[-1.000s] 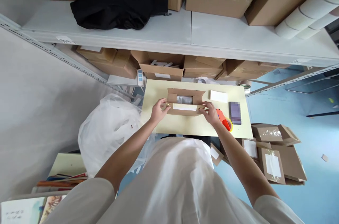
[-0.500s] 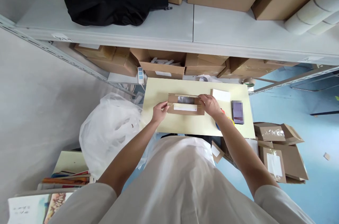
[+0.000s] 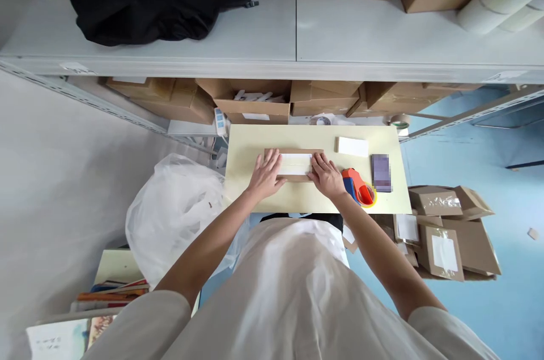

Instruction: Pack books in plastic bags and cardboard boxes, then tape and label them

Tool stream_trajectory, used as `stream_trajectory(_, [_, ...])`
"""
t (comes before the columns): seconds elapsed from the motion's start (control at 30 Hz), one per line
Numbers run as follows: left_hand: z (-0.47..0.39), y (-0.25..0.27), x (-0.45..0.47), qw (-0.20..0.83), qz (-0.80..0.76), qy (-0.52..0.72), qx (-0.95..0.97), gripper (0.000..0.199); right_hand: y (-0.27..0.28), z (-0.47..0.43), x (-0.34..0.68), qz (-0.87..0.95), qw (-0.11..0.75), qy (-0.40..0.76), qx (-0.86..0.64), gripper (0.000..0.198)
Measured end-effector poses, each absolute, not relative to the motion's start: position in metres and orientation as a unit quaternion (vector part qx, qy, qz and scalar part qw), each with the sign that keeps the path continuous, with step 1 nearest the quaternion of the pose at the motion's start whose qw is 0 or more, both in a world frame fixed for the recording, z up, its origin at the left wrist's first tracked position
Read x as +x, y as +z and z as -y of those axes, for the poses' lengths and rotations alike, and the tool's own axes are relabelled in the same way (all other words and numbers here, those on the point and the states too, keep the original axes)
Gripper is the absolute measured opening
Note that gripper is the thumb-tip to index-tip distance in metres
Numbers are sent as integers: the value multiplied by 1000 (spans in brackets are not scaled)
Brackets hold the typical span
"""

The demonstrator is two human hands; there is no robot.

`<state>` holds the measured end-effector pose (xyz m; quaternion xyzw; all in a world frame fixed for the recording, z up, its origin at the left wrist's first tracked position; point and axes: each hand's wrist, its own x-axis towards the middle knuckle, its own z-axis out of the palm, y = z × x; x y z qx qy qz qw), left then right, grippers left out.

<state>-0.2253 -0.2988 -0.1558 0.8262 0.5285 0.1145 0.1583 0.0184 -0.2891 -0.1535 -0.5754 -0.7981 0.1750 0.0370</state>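
A long cardboard box (image 3: pixel 293 178) lies on the pale yellow table (image 3: pixel 246 139), its top flaps closed and showing a white strip along the middle. My left hand (image 3: pixel 266 172) rests flat on the box's left end, fingers stretched out. On the right end lies my right hand (image 3: pixel 327 174), also with its fingers extended. Just right of that hand is a red and blue tape dispenser (image 3: pixel 359 186) with a yellow-rimmed roll. Parts of the box top are hidden under both hands.
A white stack of labels (image 3: pixel 352 147) and a phone (image 3: pixel 381 173) lie at the table's right. Grey shelving (image 3: pixel 255 69) holding cartons crosses behind. A translucent plastic bag (image 3: pixel 174 207) stands at left, and several cardboard boxes (image 3: pixel 444 258) are piled on the floor at right.
The box's top opening has been closed by its flaps. Both hands have moved from gripping the box's edges to lying flat on top. The tape dispenser has come into fuller view.
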Motion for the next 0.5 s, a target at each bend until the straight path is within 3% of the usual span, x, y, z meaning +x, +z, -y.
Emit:
stream_trajectory(0.13, [301,-164,-215,157,-532,65,830,81,-155,298,26,789,52,189,-583,58])
stream_trajectory(0.3, [303,-172,-215,158,-542,57,824,81,-178,342,82,622,106,150,-761,64])
stream_trajectory(0.5, [306,-165,-213,153,-542,49,825,78,-205,369,128,499,-43,218,-838,57])
